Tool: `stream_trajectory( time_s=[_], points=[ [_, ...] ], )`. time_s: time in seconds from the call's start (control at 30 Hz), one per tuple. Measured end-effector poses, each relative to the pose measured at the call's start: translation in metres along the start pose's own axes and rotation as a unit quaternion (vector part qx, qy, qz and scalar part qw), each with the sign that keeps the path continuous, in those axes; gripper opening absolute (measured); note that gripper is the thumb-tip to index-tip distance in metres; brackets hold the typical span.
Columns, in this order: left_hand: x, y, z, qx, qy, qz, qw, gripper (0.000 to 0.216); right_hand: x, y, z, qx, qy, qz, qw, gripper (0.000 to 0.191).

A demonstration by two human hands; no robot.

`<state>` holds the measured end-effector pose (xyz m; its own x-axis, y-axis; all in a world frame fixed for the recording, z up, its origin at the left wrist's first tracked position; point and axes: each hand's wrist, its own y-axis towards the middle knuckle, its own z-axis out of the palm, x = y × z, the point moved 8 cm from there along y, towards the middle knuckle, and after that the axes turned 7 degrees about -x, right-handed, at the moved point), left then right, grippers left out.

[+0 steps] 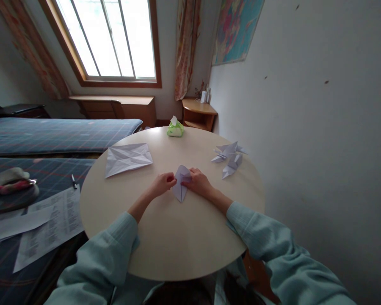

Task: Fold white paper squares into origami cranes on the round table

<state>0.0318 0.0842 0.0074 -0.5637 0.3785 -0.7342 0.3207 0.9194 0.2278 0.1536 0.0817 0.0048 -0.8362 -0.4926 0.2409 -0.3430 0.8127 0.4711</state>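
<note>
A partly folded sheet of white paper (181, 192) is between my two hands above the round table, its pointed end toward me and a rounded flap at the far end. My left hand (164, 183) has its fingers curled closed and pinches the paper's left edge. From the right, my right hand (199, 182) grips the other edge with thumb and fingers. Several folded paper figures (230, 153) lie to the right of my right hand. Beyond my left hand rests a creased white sheet (128, 157), opened out flat.
The round cream table (178, 245) holds a green tissue pack (175, 128) at its far edge. On the left are benches with blue plaid covers (57, 133), carrying printed sheets (52, 226), a pen (73, 181) and a bag (12, 188). A white wall (324, 140) stands at right.
</note>
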Motion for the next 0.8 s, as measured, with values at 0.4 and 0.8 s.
stream_trajectory(
  time_s=[0.4, 0.8],
  points=[
    [0.003, -0.001, 0.013, 0.001, -0.139, -0.042, 0.989, 0.023, 0.002, -0.001, 0.001, 0.011, 0.0, 0.006, 1.0, 0.055],
    [0.018, 0.0, 0.022, -0.044, -0.229, -0.136, 0.963, 0.029, 0.005, 0.0, 0.0, 0.003, -0.004, -0.004, 1.0, 0.048]
  ],
)
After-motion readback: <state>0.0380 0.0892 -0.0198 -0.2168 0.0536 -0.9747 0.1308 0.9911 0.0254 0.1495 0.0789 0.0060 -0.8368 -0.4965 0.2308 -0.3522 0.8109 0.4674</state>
